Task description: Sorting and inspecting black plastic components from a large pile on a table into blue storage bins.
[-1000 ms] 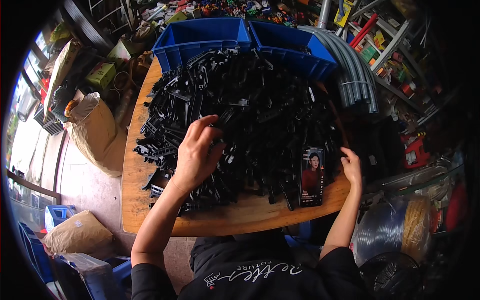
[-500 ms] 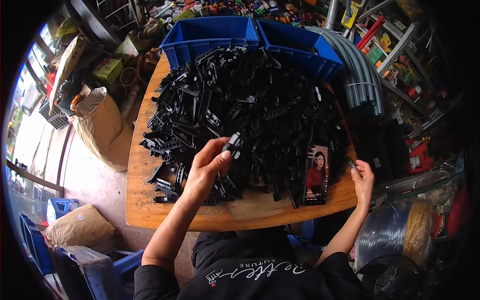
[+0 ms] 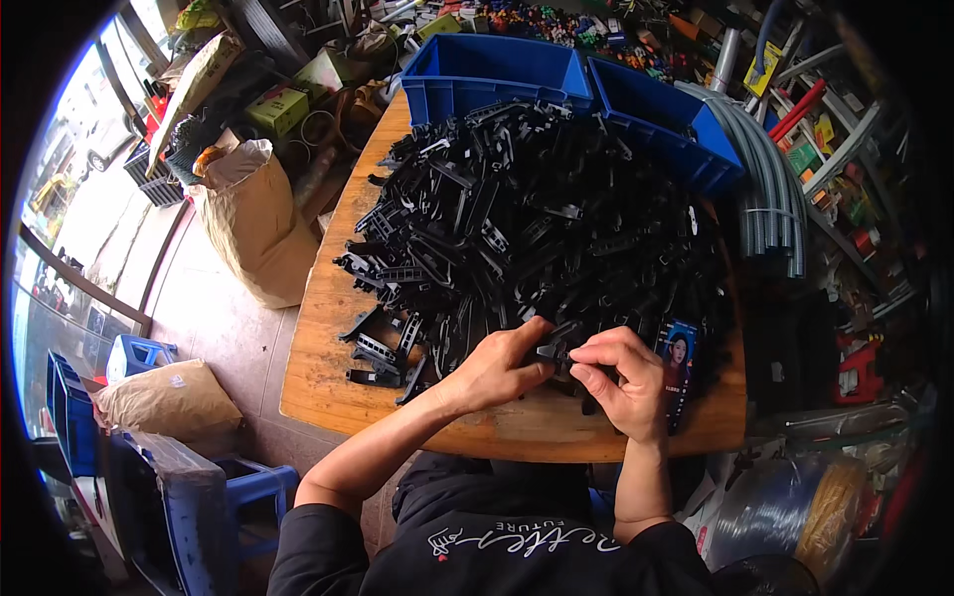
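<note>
A single head-worn fisheye camera looks steeply down from close above the wooden bench (image 3: 328,328), its edges bending toward the rim.

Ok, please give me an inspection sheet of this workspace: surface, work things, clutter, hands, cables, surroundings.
Surface: wooden table, mostly covered, bare at the left and near edges.
Work things: large heap of black plastic parts; one small black part between both hands.
Clutter: a printed card with a portrait beside the right hand.
Hands: left hand and right hand meet at the near edge, fingers pinching the part.
Cables: nothing seen.
Surroundings: two blue bins behind the heap, grey pipes on the right, brown sack on the left.
</note>
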### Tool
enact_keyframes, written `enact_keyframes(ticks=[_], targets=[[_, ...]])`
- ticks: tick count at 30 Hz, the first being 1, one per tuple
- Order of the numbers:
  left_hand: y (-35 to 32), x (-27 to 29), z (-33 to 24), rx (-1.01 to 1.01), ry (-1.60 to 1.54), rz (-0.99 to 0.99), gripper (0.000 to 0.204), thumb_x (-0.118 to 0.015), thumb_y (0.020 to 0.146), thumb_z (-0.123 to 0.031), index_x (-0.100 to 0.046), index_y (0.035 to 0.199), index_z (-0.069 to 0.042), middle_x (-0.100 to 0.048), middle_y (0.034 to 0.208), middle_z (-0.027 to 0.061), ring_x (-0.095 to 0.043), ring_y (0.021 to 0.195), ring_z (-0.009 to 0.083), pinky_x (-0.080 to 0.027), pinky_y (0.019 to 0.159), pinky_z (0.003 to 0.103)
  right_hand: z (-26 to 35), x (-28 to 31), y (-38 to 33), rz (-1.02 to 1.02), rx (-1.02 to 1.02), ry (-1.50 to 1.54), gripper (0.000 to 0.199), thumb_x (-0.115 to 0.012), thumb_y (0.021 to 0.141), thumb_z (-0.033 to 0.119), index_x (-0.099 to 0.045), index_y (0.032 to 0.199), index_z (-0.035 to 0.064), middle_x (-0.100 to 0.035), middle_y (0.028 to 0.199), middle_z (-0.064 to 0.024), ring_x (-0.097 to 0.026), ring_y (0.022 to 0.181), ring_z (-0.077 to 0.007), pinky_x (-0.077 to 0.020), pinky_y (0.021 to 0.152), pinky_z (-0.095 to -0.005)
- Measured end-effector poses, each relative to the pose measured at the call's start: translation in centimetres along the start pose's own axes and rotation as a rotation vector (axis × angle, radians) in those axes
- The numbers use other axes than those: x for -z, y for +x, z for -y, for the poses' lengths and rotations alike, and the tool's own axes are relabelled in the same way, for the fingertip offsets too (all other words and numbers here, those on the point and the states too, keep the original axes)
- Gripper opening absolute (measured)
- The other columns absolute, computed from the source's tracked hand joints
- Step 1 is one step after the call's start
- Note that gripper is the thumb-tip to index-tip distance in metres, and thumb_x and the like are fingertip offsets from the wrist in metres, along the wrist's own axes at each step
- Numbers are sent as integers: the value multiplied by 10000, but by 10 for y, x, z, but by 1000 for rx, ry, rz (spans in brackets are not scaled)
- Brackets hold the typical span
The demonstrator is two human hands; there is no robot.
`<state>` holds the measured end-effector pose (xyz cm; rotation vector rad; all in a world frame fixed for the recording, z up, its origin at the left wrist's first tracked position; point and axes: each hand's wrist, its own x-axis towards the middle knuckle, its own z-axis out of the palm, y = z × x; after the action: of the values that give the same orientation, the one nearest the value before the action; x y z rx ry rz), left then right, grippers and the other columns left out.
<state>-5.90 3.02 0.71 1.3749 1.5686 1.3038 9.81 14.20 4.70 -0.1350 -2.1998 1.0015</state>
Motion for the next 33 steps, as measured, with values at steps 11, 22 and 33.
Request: enact_keyframes(ticks=[11, 22, 33], targets=[[-4, -4, -7, -148, 186, 2, 345, -658, 831, -238, -452, 917, 25, -517, 698, 184, -546, 628, 339, -417, 567, 381, -8, -6, -5, 15, -50, 1, 147, -713, 760, 29, -669, 900, 33, -621, 848, -70, -608, 732, -163, -499, 639, -250], [-7, -5, -9, -169, 317, -71, 376, -669, 832, -321, -479, 839, 4, -508, 565, 167, -556, 529, 364, -409, 456, 382, -14, -14, -20, -103, -191, 118, 393, -747, 764, 151, -592, 1086, -15, -530, 991, -69, -516, 771, -101, -457, 695, -212], [-17, -14, -4, -236, 163, -106, 318, -673, 836, -278, -547, 904, 6, -519, 568, 144, -531, 471, 289, -389, 438, 342, -18, -12, -20, -10, -365, 284, 320, -724, 803, 274, -612, 938, 7, -602, 750, -20, -574, 660, -68, -435, 579, -191]])
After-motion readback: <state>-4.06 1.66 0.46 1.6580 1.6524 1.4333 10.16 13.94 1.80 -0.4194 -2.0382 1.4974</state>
